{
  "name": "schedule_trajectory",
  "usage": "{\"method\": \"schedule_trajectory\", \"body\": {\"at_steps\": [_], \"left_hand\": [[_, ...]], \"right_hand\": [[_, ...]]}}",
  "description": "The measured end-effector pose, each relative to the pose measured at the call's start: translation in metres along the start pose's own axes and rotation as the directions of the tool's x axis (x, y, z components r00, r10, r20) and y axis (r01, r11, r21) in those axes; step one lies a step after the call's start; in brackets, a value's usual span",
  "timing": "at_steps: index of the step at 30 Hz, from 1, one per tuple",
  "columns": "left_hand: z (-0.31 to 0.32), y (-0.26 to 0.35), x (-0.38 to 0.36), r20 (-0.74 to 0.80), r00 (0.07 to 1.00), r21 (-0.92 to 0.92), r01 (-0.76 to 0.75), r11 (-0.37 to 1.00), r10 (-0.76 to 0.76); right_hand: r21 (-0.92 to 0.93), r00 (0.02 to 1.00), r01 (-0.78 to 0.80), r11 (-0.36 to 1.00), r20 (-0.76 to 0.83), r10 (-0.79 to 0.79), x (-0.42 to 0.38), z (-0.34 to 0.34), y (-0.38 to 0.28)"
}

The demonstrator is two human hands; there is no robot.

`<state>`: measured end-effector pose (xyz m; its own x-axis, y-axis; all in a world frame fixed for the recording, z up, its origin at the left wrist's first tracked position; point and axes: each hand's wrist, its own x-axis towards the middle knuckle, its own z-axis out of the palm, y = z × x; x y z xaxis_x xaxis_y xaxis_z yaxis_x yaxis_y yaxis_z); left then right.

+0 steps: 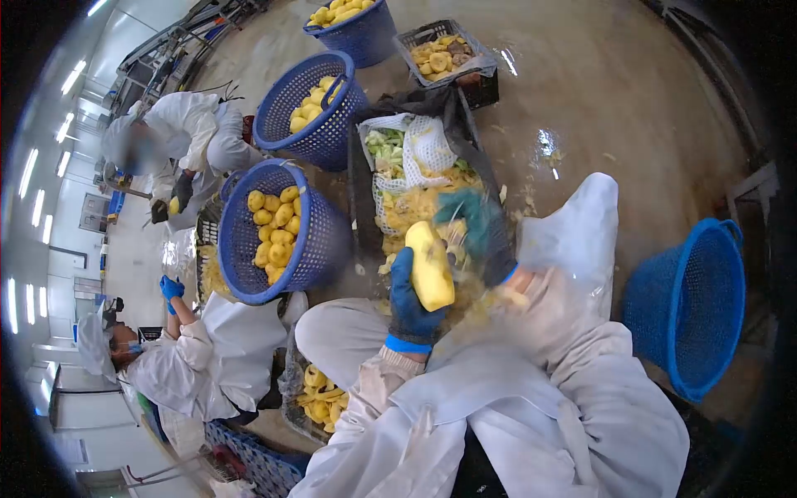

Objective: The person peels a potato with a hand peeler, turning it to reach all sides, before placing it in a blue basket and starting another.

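My left hand (408, 303), in a dark blue glove with a bright blue cuff, is wrapped round a long peeled yellow fruit or vegetable (430, 267). To the right of it, my right hand (475, 217) shows as a teal glove smeared by motion, over the black-lined crate (362, 217). Whether that hand holds anything cannot be made out. Yellow peelings (413, 207) and white netting (425, 149) with green scraps lie in the crate.
Blue baskets (320, 241) (278, 112) of yellow produce stand at the left and top. An open blue basket (704, 307) is at the right. A crate of peelings (320, 398) sits lower left. Two people in white (199, 357) (187, 124) work at the left.
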<state>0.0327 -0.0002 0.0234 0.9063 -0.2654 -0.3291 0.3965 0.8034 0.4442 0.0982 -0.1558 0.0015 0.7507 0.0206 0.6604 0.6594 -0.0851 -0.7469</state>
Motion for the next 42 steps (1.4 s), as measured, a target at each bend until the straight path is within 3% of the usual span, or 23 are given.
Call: {"method": "schedule_trajectory", "body": {"at_steps": [3, 4, 5, 7, 8, 9, 12, 13, 14, 16, 17, 20, 22, 24, 25, 27, 29, 32, 35, 37, 39, 40, 42], "left_hand": [[0.031, 0.005, -0.008, -0.072, 0.996, -0.053, -0.05, 0.997, 0.046], [0.018, 0.002, -0.007, -0.034, 0.977, 0.314, -0.191, 0.93, 0.212], [-0.007, -0.005, -0.001, 0.067, 0.936, 0.628, -0.309, 0.714, 0.346], [-0.004, -0.006, -0.002, 0.129, 0.923, 0.705, -0.343, 0.621, 0.363], [-0.001, -0.007, -0.006, 0.064, 0.958, 0.52, -0.271, 0.81, 0.28], [0.013, -0.002, -0.007, 0.03, 0.983, 0.301, -0.182, 0.936, 0.181], [0.007, -0.008, -0.001, 0.063, 0.943, 0.55, -0.306, 0.777, 0.327], [0.025, 0.005, -0.008, -0.057, 0.994, 0.253, -0.078, 0.964, 0.096], [0.034, 0.012, -0.01, -0.087, 0.983, -0.087, 0.154, 0.984, -0.161], [0.024, 0.002, -0.006, 0.06, 0.99, 0.334, -0.142, 0.932, 0.129], [0.021, 0.001, -0.007, 0.089, 0.989, 0.259, -0.136, 0.956, 0.117], [0.022, -0.006, -0.01, 0.244, 0.914, 0.636, -0.402, 0.659, 0.323], [0.023, -0.003, -0.007, 0.161, 0.955, 0.595, -0.294, 0.748, 0.248], [0.024, 0.0, -0.008, 0.137, 0.961, 0.552, -0.276, 0.787, 0.241], [0.037, 0.0, -0.011, 0.291, 0.889, 0.741, -0.443, 0.504, 0.354], [0.019, -0.004, -0.007, 0.294, 0.903, 0.804, -0.411, 0.43, 0.313], [0.016, -0.004, -0.006, 0.292, 0.912, 0.907, -0.359, 0.219, 0.288], [0.027, -0.003, -0.007, 0.03, 0.965, 0.524, -0.236, 0.818, 0.26], [0.019, -0.006, -0.011, 0.441, 0.807, 0.851, -0.515, 0.105, 0.392], [0.017, -0.003, -0.01, 0.111, 0.979, 0.426, -0.203, 0.882, 0.172], [0.016, 0.0, -0.006, 0.049, 0.99, 0.424, -0.141, 0.895, 0.132], [0.016, -0.006, -0.007, 0.104, 0.957, 0.743, -0.257, 0.618, 0.273], [0.019, -0.017, -0.008, 0.147, 0.915, 0.86, -0.306, 0.408, 0.377]], "right_hand": [[0.638, 0.909, -0.323, 0.699, 0.003, 0.417, -0.014, 0.006, 0.007], [0.759, 0.869, -0.332, 0.56, 0.015, 0.494, -0.011, 0.016, 0.001], [0.569, 0.932, -0.297, 0.767, -0.003, 0.363, -0.015, 0.024, -0.01], [-0.125, 0.998, 0.068, 0.99, 0.02, -0.066, 0.004, 0.013, -0.013], [0.387, 0.987, -0.114, 0.915, -0.065, 0.15, -0.001, 0.015, -0.01], [0.8, 0.93, -0.194, 0.567, -0.033, 0.366, 0.001, 0.02, -0.008], [0.406, 0.936, -0.316, 0.858, -0.017, 0.353, -0.003, 0.023, -0.018], [0.409, 0.944, -0.293, 0.864, -0.021, 0.33, 0.0, 0.021, -0.016], [0.569, 0.889, -0.365, 0.737, -0.023, 0.458, 0.001, 0.018, -0.002], [0.787, 0.799, -0.392, 0.477, 0.034, 0.6, 0.006, 0.015, 0.005], [0.841, 0.783, -0.394, 0.37, 0.097, 0.614, 0.003, 0.014, 0.002], [0.514, 0.927, -0.319, 0.796, -0.005, 0.375, -0.001, 0.015, -0.014], [0.713, 0.84, -0.319, 0.625, -0.093, 0.534, 0.003, 0.003, 0.003], [0.51, 0.865, -0.329, 0.795, -0.175, 0.471, 0.011, -0.005, 0.008], [0.447, 0.901, -0.316, 0.837, -0.133, 0.412, 0.009, 0.003, -0.013], [0.319, 0.963, -0.246, 0.915, -0.032, 0.269, 0.003, 0.022, -0.023], [0.531, 0.879, -0.307, 0.79, -0.161, 0.45, 0.007, 0.012, 0.001], [0.764, 0.826, -0.395, 0.51, 0.053, 0.56, 0.016, -0.007, -0.003], [0.466, 0.926, -0.34, 0.817, 0.013, 0.378, 0.005, 0.016, -0.015], [0.553, 0.883, -0.357, 0.753, -0.063, 0.465, 0.014, 0.0, -0.001], [0.534, 0.859, -0.397, 0.747, -0.071, 0.507, 0.015, -0.001, -0.005], [0.524, 0.846, -0.416, 0.743, -0.075, 0.527, 0.016, -0.002, -0.008], [0.366, 0.975, -0.219, 0.905, 0.109, 0.192, 0.009, 0.015, -0.02]]}}
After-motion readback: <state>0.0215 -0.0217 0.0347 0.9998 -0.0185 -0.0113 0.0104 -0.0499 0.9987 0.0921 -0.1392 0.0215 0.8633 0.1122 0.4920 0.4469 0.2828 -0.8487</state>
